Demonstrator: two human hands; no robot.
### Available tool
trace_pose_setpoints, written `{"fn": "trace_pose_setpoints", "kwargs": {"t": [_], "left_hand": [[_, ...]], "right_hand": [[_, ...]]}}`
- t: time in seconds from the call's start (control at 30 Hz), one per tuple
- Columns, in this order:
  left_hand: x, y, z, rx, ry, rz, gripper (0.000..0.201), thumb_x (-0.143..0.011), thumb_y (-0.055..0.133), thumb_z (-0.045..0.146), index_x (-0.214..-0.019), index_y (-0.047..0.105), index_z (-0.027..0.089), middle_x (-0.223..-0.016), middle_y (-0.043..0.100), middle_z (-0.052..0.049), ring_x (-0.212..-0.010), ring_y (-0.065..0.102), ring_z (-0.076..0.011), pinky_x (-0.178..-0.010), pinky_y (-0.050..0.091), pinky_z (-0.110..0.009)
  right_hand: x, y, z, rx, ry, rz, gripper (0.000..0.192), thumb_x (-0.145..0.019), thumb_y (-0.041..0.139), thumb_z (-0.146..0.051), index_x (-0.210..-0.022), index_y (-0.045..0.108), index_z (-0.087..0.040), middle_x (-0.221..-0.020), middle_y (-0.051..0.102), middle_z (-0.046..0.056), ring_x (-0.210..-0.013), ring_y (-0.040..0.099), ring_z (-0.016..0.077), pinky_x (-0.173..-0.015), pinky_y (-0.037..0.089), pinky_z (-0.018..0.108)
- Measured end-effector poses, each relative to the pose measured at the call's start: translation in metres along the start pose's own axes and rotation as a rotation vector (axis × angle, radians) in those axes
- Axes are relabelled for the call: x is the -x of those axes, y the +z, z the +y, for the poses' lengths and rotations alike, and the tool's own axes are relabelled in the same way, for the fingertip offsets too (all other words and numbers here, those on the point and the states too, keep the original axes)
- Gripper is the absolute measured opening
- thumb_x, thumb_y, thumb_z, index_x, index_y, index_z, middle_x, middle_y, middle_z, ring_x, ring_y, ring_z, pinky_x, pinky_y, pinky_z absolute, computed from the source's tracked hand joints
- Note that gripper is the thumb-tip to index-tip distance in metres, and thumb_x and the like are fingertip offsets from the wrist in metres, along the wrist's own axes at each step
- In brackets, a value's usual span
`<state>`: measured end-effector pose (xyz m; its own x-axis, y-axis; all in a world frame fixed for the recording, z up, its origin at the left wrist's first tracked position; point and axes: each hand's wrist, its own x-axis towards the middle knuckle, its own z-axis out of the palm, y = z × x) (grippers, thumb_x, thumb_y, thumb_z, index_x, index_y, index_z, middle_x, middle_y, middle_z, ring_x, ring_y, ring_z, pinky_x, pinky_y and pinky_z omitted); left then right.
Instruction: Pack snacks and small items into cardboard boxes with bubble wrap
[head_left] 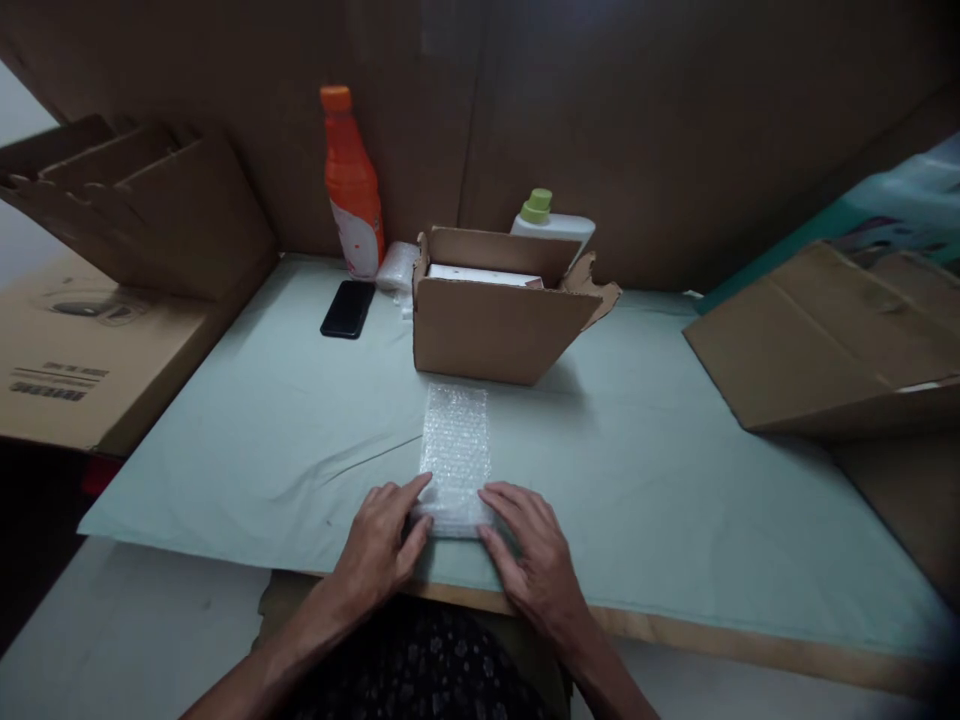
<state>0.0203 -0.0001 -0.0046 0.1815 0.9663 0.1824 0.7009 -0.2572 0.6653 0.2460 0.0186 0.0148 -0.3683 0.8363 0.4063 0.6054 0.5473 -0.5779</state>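
My left hand (382, 548) and right hand (532, 555) rested on the near end of a strip of bubble wrap (455, 455) lying flat on the pale green table cover (675, 480). Both hands lay loosely curled, fingertips pressing the folded near edge from either side, gripping nothing else. The strip ran away from me toward an open cardboard box (495, 325). Behind stood an orange bottle (351, 185) and a white bottle (551, 222); a black phone (348, 308) lay left of the box.
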Motion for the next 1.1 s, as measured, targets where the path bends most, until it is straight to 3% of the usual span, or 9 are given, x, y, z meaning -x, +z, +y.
{"fn": "trace_pose_setpoints", "kwargs": {"t": [0.07,0.2,0.37,0.43,0.57,0.7,0.87,1.0,1.1], "left_hand": [[-0.013,0.004,-0.005,-0.078,0.000,0.006,0.041,-0.093,0.054,0.022,-0.134,0.054,0.019,-0.088,0.066,-0.006,-0.081,0.060,-0.0229,-0.075,0.049,-0.039],[-0.024,0.002,-0.005,-0.150,0.079,0.074,0.037,-0.094,0.054,0.022,-0.130,0.055,0.017,-0.108,0.064,-0.011,-0.097,0.059,-0.0264,-0.085,0.049,-0.042],[-0.001,-0.014,0.006,-0.036,0.220,-0.030,0.041,-0.094,0.056,0.018,-0.134,0.051,0.020,-0.117,0.063,-0.010,-0.106,0.056,-0.0253,-0.093,0.046,-0.043],[0.004,-0.016,0.008,-0.021,0.206,-0.064,0.040,-0.095,0.051,0.014,-0.134,0.050,0.020,-0.106,0.066,-0.008,-0.096,0.057,-0.0233,-0.087,0.047,-0.040],[-0.015,-0.008,-0.001,-0.094,0.129,0.013,0.036,-0.096,0.051,0.017,-0.131,0.053,0.017,-0.093,0.067,-0.007,-0.086,0.058,-0.0239,-0.078,0.048,-0.040],[-0.040,-0.004,-0.011,-0.169,0.005,0.071,0.033,-0.095,0.053,0.024,-0.127,0.058,0.017,-0.104,0.066,-0.011,-0.095,0.059,-0.0275,-0.085,0.049,-0.045],[-0.013,-0.014,-0.002,0.354,-0.310,0.133,0.049,-0.093,0.056,0.038,-0.139,0.048,0.021,-0.119,0.062,-0.011,-0.105,0.060,-0.0258,-0.092,0.050,-0.045],[0.018,-0.008,0.015,1.044,-0.665,0.082,0.088,-0.084,0.069,0.048,-0.152,0.024,0.016,-0.138,0.053,-0.019,-0.121,0.058,-0.0286,-0.102,0.047,-0.045],[0.017,0.000,0.025,1.284,-0.762,0.030,0.105,-0.075,0.079,0.045,-0.155,0.019,0.012,-0.132,0.059,-0.019,-0.120,0.058,-0.0274,-0.106,0.043,-0.041]], "right_hand": [[0.001,0.001,0.002,0.102,-0.066,0.047,0.030,-0.094,0.057,-0.015,-0.121,0.063,-0.024,-0.116,0.071,0.010,-0.107,0.065,0.0263,-0.088,0.053,0.045],[-0.005,0.007,0.004,0.206,-0.142,-0.122,0.031,-0.092,0.057,-0.014,-0.120,0.065,-0.024,-0.119,0.071,0.009,-0.114,0.062,0.0297,-0.091,0.050,0.048],[-0.013,0.004,0.003,0.026,-0.075,-0.244,0.024,-0.097,0.052,-0.017,-0.118,0.064,-0.023,-0.100,0.075,0.005,-0.092,0.067,0.0229,-0.084,0.052,0.042],[-0.009,-0.001,0.002,-0.015,-0.058,-0.241,0.023,-0.098,0.055,-0.022,-0.120,0.063,-0.023,-0.102,0.075,0.005,-0.093,0.067,0.0223,-0.083,0.052,0.040],[-0.005,-0.005,0.001,0.120,-0.133,-0.051,0.031,-0.096,0.058,-0.022,-0.126,0.060,-0.020,-0.118,0.070,0.011,-0.108,0.063,0.0262,-0.089,0.050,0.044],[-0.015,0.006,0.004,0.231,-0.204,-0.141,0.028,-0.093,0.057,-0.016,-0.121,0.064,-0.019,-0.120,0.069,0.012,-0.113,0.061,0.0287,-0.091,0.049,0.046],[-0.028,0.013,0.013,0.095,-0.104,-0.124,0.024,-0.097,0.052,-0.016,-0.116,0.065,-0.020,-0.106,0.076,0.009,-0.095,0.068,0.0242,-0.084,0.052,0.043],[-0.020,0.007,0.003,-0.160,0.181,-0.172,0.023,-0.098,0.053,-0.027,-0.114,0.068,-0.022,-0.105,0.076,0.007,-0.094,0.070,0.0227,-0.084,0.055,0.039],[-0.012,0.005,-0.009,-0.327,0.391,-0.266,0.027,-0.097,0.053,-0.036,-0.112,0.071,-0.023,-0.107,0.076,0.008,-0.097,0.071,0.0235,-0.083,0.057,0.037]]}}
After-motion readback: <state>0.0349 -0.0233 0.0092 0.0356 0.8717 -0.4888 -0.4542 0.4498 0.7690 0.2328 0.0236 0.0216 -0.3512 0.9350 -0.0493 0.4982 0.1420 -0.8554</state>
